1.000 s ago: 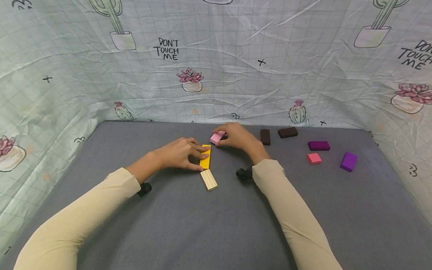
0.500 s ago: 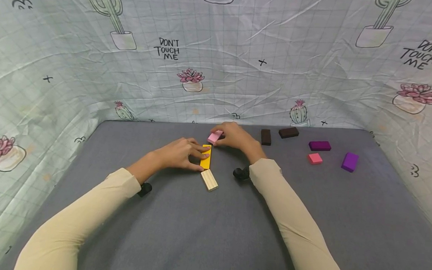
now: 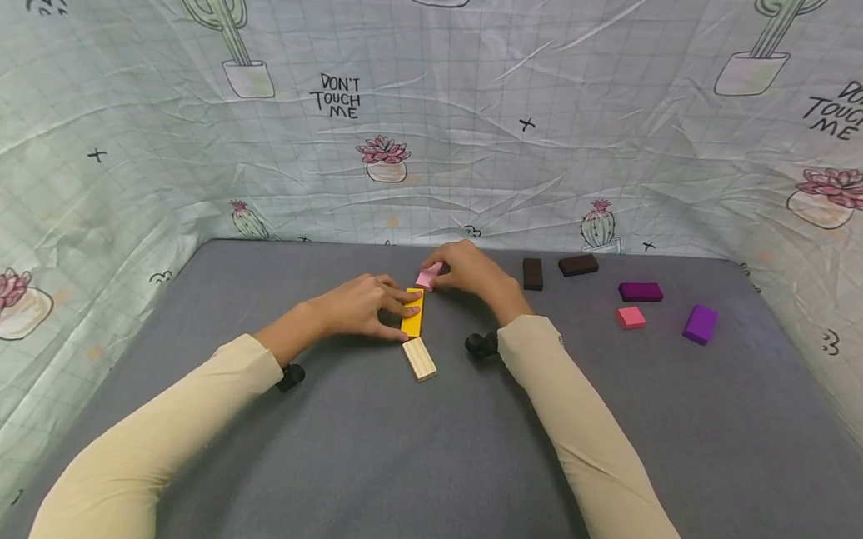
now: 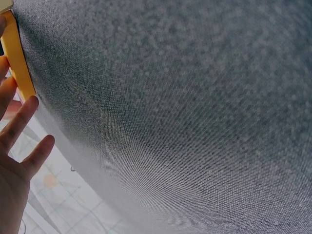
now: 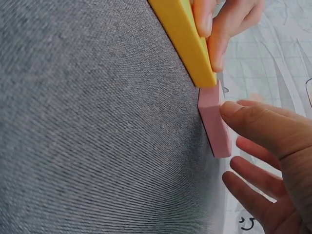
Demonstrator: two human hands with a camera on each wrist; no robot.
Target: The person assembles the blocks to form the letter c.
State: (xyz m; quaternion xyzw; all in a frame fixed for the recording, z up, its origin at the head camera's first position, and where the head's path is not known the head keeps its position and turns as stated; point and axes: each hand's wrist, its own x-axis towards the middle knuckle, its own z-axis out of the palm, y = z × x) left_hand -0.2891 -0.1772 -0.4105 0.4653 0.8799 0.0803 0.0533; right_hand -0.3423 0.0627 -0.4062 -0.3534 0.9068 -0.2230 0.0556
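My left hand (image 3: 361, 306) lies on a yellow block (image 3: 414, 327), its fingertips pressing the top and the thumb at the near left corner. A ridged pale wooden block (image 3: 420, 359) touches or nearly touches the yellow block's near end, set at a slant. My right hand (image 3: 472, 274) pinches a small pink block (image 3: 426, 278) just beyond the far end. In the right wrist view the pink block (image 5: 214, 117) meets the end of the yellow block (image 5: 183, 39), angled slightly to it, with the thumb against the pink one and the other fingers spread.
Off to the right lie two dark brown blocks (image 3: 532, 274), a dark purple block (image 3: 640, 292), a coral block (image 3: 630, 318) and a brighter purple block (image 3: 700, 324). A cactus-print cloth (image 3: 456, 138) hangs behind the grey table (image 3: 358, 465) and along both sides.
My right hand has slid the pink block a little to the left, up to the yellow block's far end. The left hand and the yellow and wooden blocks have stayed put.
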